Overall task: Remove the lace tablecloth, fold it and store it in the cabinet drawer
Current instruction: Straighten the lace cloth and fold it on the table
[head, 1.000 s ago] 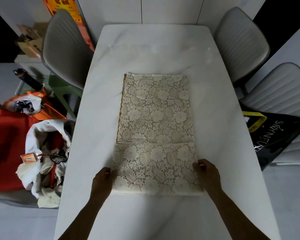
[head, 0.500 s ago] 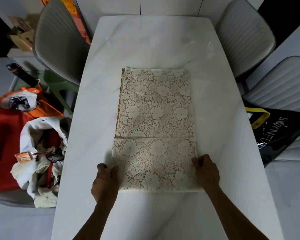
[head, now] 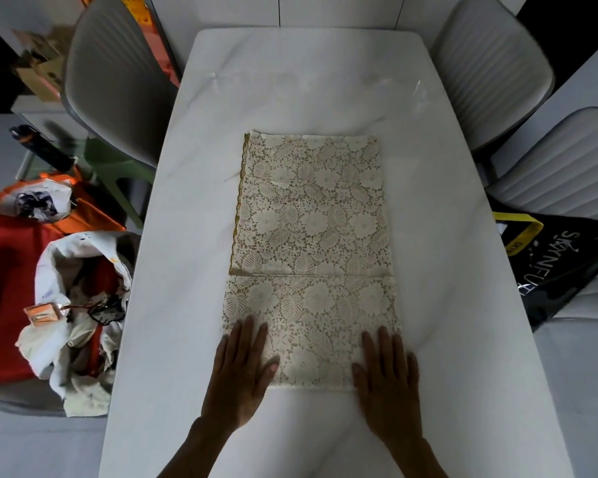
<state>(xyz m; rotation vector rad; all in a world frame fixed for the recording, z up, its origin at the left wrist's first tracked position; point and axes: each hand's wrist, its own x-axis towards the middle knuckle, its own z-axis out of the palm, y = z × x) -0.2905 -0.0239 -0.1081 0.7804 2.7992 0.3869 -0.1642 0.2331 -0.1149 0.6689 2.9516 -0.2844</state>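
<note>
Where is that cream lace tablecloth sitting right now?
In the head view, the folded cream lace tablecloth lies flat mid-way across the white marble table, its near corners under the flat left hand and right hand.

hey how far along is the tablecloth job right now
Done: the lace tablecloth is off its spread and lies folded into a long rectangle on the white table, with a fold line across its near part. In hand: the left hand and right hand press flat on its near corners. Left: probably more folding, then storing it; no cabinet drawer is in view.
</note>
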